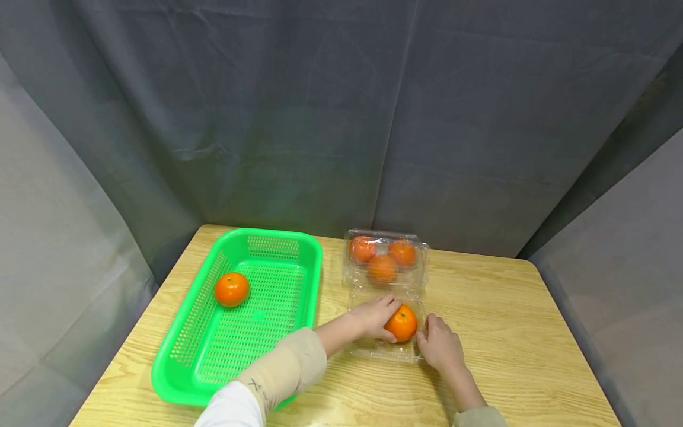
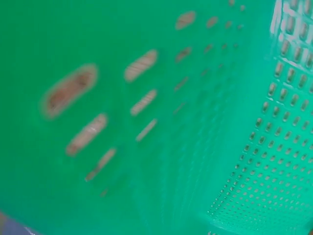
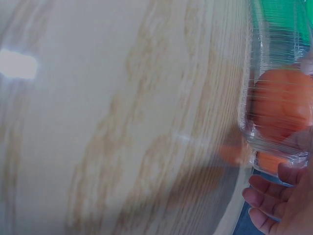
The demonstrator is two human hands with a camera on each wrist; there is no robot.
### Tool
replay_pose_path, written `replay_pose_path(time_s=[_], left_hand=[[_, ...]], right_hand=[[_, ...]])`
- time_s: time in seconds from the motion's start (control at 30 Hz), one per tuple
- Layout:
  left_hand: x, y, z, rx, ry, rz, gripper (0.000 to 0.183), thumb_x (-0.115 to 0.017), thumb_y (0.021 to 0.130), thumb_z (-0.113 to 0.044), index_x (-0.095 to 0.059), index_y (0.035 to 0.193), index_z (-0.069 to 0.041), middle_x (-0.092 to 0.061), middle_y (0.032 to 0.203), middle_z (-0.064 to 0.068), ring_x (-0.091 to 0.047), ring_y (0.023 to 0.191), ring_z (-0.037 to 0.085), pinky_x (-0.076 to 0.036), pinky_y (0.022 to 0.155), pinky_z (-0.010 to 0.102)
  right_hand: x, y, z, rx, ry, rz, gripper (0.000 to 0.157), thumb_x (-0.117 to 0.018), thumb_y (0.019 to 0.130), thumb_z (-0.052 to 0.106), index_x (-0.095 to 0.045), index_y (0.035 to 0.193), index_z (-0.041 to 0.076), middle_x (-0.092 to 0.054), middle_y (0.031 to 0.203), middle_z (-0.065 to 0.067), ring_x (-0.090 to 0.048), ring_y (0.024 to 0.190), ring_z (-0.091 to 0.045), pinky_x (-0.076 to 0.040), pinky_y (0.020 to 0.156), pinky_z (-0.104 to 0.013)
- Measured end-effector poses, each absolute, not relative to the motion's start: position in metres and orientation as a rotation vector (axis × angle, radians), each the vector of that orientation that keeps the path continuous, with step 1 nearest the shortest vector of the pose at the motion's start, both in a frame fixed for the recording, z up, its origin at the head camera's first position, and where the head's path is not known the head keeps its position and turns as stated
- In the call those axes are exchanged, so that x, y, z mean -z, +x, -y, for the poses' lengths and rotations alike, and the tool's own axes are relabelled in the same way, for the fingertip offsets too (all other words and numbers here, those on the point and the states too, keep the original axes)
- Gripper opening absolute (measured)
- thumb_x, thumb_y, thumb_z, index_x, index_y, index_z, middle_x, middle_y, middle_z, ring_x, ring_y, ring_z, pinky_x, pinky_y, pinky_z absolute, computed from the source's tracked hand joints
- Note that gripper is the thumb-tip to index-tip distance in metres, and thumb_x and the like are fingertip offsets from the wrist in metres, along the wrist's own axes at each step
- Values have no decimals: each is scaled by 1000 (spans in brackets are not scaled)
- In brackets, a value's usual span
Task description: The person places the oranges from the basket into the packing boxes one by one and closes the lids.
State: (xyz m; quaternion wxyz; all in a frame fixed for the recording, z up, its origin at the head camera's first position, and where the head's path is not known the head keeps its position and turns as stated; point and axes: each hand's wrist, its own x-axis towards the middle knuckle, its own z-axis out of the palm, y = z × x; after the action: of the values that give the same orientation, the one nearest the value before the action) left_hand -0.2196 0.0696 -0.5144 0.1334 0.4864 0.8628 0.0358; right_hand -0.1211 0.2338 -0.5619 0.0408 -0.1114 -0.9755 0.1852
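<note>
A clear plastic clamshell box (image 1: 352,350) stands with its lid hinged back on the table. My left hand (image 1: 373,320) grips an orange (image 1: 402,324) inside the near half, fingers over its top and thumb at its near side. At the box's right edge is my right hand (image 1: 441,344), its fingers loosely bent and nothing held. The right wrist view shows that hand (image 3: 276,200) beside the clear wall, with the orange (image 3: 281,103) seen through it; whether it touches the box I cannot tell. Three oranges (image 1: 382,269) show in the far half.
Left of the box sits a green perforated basket (image 1: 316,284) with one orange (image 1: 232,289) in it. Its green wall (image 2: 146,181) fills the left wrist view. A grey curtain (image 1: 299,118) hangs behind the wooden table (image 1: 496,320).
</note>
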Motion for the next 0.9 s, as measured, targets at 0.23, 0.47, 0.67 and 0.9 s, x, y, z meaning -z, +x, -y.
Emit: replay_pose_path(time_s=[0.23, 0.47, 0.67, 0.9], left_hand=[[497, -224, -58, -119, 1380, -2480, 74, -63, 81, -46, -33, 140, -13, -39, 137, 8, -40, 125, 21, -39, 98, 30], [478, -238, -42, -83, 1433, -2523, 67, -59, 85, -44, -35, 140, -14, -38, 139, 8, -40, 125, 24, -35, 102, 35], [464, -251, -25, 65, 1584, -2663, 61, -56, 86, -46, -41, 137, -16, -44, 133, 3, -41, 123, 21, -31, 105, 39], [459, -266, -1, 23, 1641, -2829, 51, -54, 88, -39, -47, 131, -13, -48, 131, 4, -42, 121, 22, -30, 104, 42]], right_hand=[[561, -121, -233, -583, -357, 2997, 18, -54, 83, 21, -44, 82, 6, -42, 71, -5, -40, 60, -22, -33, 52, -36], [559, -120, -232, -600, -357, 2999, 17, -54, 83, 20, -43, 82, 6, -41, 71, -5, -38, 60, -22, -30, 51, -34], [559, -120, -232, -587, -348, 2996, 17, -54, 83, 20, -43, 81, 7, -41, 70, -5, -39, 60, -21, -30, 51, -34], [559, -120, -232, -587, -357, 3002, 17, -53, 83, 20, -43, 82, 7, -41, 71, -5, -39, 59, -21, -31, 51, -34]])
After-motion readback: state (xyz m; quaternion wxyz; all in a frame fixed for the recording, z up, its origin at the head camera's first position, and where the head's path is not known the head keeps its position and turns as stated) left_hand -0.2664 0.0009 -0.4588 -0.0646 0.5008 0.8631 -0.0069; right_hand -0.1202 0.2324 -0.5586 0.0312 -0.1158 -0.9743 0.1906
